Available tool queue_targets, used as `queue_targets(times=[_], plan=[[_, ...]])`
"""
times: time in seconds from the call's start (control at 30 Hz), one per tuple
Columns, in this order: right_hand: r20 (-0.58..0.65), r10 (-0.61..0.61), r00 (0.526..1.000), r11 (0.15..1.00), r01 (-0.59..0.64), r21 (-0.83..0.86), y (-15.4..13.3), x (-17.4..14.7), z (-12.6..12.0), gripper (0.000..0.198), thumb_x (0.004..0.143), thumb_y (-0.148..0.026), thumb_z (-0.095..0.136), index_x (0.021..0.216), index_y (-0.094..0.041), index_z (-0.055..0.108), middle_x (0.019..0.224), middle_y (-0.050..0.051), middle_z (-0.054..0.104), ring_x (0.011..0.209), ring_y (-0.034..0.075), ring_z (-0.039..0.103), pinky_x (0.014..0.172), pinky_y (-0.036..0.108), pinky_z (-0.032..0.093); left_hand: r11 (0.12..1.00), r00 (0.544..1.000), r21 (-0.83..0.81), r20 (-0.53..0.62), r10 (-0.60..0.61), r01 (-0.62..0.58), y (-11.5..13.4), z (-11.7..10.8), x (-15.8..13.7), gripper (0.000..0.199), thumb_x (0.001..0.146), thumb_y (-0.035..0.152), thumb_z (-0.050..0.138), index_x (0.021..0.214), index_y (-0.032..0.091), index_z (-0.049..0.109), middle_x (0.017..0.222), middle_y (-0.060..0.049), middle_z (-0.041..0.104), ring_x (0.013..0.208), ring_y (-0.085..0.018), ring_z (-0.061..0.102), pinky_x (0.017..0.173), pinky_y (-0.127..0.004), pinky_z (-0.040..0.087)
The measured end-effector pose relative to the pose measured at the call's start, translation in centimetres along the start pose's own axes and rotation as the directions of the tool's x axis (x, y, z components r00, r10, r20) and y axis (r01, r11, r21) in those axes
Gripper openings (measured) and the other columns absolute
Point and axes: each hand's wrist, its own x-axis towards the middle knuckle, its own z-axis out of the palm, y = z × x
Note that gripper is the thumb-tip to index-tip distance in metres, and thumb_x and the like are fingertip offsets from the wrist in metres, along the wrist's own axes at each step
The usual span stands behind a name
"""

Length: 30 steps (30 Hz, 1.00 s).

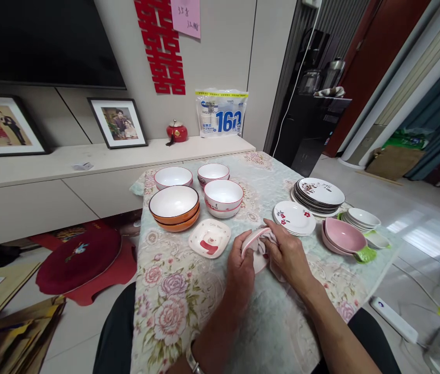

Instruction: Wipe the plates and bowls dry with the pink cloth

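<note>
My left hand (241, 265) is closed round the edge of a small pale dish (249, 240) with a pink rim, tilted up over the table. My right hand (290, 255) is closed on a light cloth (263, 244) pressed into that dish; its fingers partly cover both. Below them shows a pale surface, perhaps another dish, mostly hidden. Just left lies a squarish plate (209, 238) with a bear in a red scarf. Behind it are orange bowls (177, 226) in a stack and white bowls (223, 195) with pink rims. Small flowered plates (294, 217) are stacked beyond my right hand.
Farther right stand a stack of large plates (321, 191), pink bowls (344, 236) with a green leaf-shaped handle, and small white bowls (363, 218). Flowered cloth covers the table (189, 301). A red stool (83, 259) stands left; a white power strip (394, 319) lies right on the floor.
</note>
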Motion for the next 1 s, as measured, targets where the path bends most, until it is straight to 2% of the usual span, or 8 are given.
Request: queue_targets(times=[0.2,0.3,0.47,0.57,0.67,0.73,0.87,1.0], plan=[[0.233,0.327,0.916,0.918,-0.366,0.15,-0.1,0.5,-0.1,0.03,0.09,-0.028,0.054,0.115,-0.019,0.068,0.1,0.007,0.076,0.087,0.023,0.07,0.078,0.035,0.055,0.991,0.995,-0.126,-0.084,-0.054,0.043,-0.5,0.3,-0.1,0.043,0.076,0.022,0.061,0.119,0.022,0.061,0.115,-0.006,0.069,0.109,-0.025,0.063,0.096,-0.038,0.049],[0.161,0.372,0.914,0.901,-0.398,0.171,0.4,0.3,0.2,0.036,0.086,-0.027,0.057,0.119,-0.018,0.066,0.105,0.008,0.076,0.09,0.024,0.071,0.082,0.037,0.056,0.986,0.996,-0.154,-0.051,-0.067,0.059,-0.4,0.5,-0.1,0.045,0.076,0.021,0.061,0.12,0.022,0.058,0.113,-0.006,0.069,0.103,-0.023,0.064,0.092,-0.036,0.05],[-0.055,0.038,0.998,0.999,-0.04,-0.025,1.1,-0.3,-0.1,0.047,0.084,-0.009,0.047,0.129,-0.014,0.059,0.119,0.015,0.071,0.111,0.026,0.066,0.093,0.041,0.055,0.984,0.997,-0.16,0.035,-0.075,0.079,0.0,0.8,0.0,0.037,0.069,0.015,0.062,0.105,0.02,0.059,0.105,-0.006,0.071,0.099,-0.023,0.065,0.087,-0.035,0.05],[-0.052,-0.201,0.978,0.975,0.194,-0.106,0.5,-0.2,-0.9,0.047,0.089,-0.005,0.044,0.133,-0.017,0.056,0.119,0.014,0.07,0.113,0.024,0.065,0.097,0.039,0.054,0.995,0.996,-0.074,0.068,-0.063,0.068,0.3,0.5,0.2,0.033,0.066,0.012,0.061,0.099,0.02,0.059,0.096,-0.005,0.071,0.094,-0.023,0.065,0.087,-0.035,0.049],[-0.04,-0.306,0.951,0.948,0.3,-0.106,-0.1,0.0,-1.1,0.046,0.092,-0.004,0.041,0.134,-0.018,0.055,0.12,0.014,0.07,0.113,0.023,0.065,0.097,0.039,0.054,0.996,0.995,0.09,0.091,-0.029,0.02,0.5,0.1,0.1,0.029,0.075,0.015,0.058,0.103,0.02,0.063,0.098,-0.005,0.069,0.093,-0.023,0.061,0.087,-0.035,0.047],[-0.041,-0.265,0.963,0.962,0.261,-0.079,0.0,0.0,-0.9,0.046,0.091,-0.006,0.042,0.133,-0.019,0.055,0.121,0.014,0.069,0.114,0.024,0.065,0.096,0.04,0.055,0.993,0.996,0.121,0.082,-0.024,0.014,0.6,0.0,-0.1,0.027,0.078,0.017,0.056,0.103,0.02,0.064,0.098,-0.005,0.067,0.094,-0.024,0.06,0.088,-0.036,0.046],[-0.021,0.015,1.0,1.0,-0.015,0.009,0.7,-0.1,-0.3,0.044,0.088,-0.015,0.047,0.131,-0.018,0.057,0.115,0.013,0.071,0.105,0.026,0.068,0.089,0.041,0.056,0.997,0.997,0.007,0.011,-0.082,0.082,0.0,0.2,-0.2,0.031,0.071,0.016,0.059,0.101,0.02,0.064,0.093,-0.003,0.067,0.092,-0.023,0.061,0.087,-0.035,0.047],[0.151,0.242,0.958,0.967,-0.251,0.045,0.5,0.3,-0.5,0.028,0.092,-0.026,0.049,0.115,-0.019,0.064,0.104,0.01,0.074,0.091,0.025,0.069,0.079,0.035,0.053,0.972,0.986,-0.173,-0.028,-0.166,0.159,-0.2,0.9,-0.3,0.038,0.062,0.012,0.058,0.099,0.02,0.063,0.088,-0.002,0.069,0.086,-0.022,0.064,0.083,-0.035,0.051]])
